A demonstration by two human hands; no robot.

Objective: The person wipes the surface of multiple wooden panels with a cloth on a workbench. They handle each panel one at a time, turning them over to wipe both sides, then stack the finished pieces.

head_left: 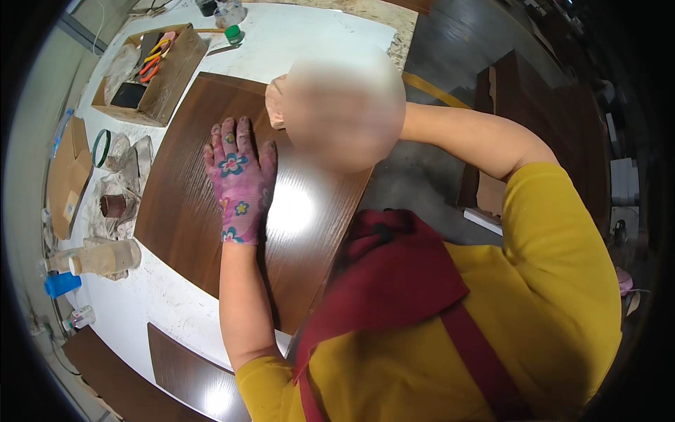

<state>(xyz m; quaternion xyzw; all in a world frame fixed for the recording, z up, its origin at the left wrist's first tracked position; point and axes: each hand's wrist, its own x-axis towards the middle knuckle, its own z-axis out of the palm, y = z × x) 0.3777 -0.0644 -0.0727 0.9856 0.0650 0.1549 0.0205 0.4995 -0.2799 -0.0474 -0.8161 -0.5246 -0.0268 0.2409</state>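
Observation:
A dark brown wood-grain panel (pixel 190 176) lies on the white-topped bench, with a bright light reflected in its glossy face. My left hand (pixel 239 176), in a pink glove with flower prints and stained, bare-looking fingertips, rests flat on it with fingers stretched out. From the right my bare right forearm (pixel 457 130) reaches over the panel's far part. A round blurred patch covers my right hand, so its fingers are hidden. At the left edge of that blur shows a crumpled beige piece (pixel 275 103), perhaps cloth, against the panel.
Pliers and other tools sit in a cardboard box (pixel 151 88) at the far left. A green cap (pixel 233 33) lies beyond it. Along the left stand a tape roll (pixel 102 148), a brown cup (pixel 113 206) and a plastic bottle (pixel 105 259). Another brown panel (pixel 190 373) lies nearer.

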